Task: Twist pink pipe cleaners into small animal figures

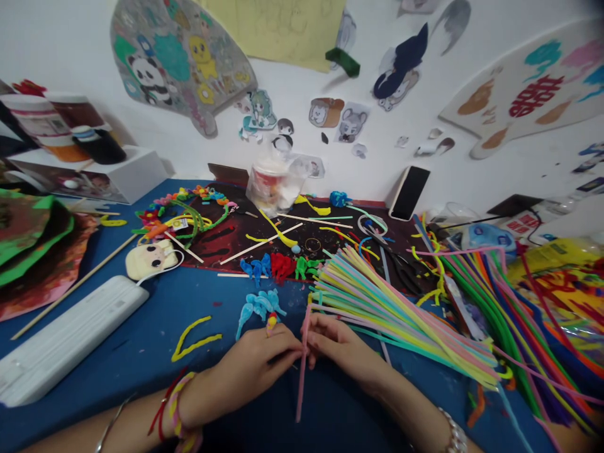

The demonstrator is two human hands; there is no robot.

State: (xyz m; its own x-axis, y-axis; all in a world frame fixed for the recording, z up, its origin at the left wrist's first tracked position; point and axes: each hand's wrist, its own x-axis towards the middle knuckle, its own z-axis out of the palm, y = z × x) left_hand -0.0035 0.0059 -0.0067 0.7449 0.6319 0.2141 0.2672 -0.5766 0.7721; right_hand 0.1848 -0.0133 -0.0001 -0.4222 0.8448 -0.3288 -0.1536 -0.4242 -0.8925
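Note:
Both my hands meet near the front middle of a blue table point(141, 352). My left hand point(257, 365) and my right hand point(337, 343) are each pinched on one pink pipe cleaner point(302, 371) that stands nearly upright between them. A small coloured ring sits on a left finger. Just beyond my right hand lies a fanned bundle of pastel pipe cleaners point(391, 302). Blue twisted pipe-cleaner shapes point(259, 305) lie just past my left hand, and a bent yellow pipe cleaner point(193, 340) lies to its left.
A white oblong case point(70, 340) lies at front left beside a long wooden stick point(75, 286). Small red, blue and green figures point(280, 267) sit on a dark mat. A plastic cup point(274, 185), a phone point(409, 192) and more bright pipe cleaners point(495, 302) stand farther back and right.

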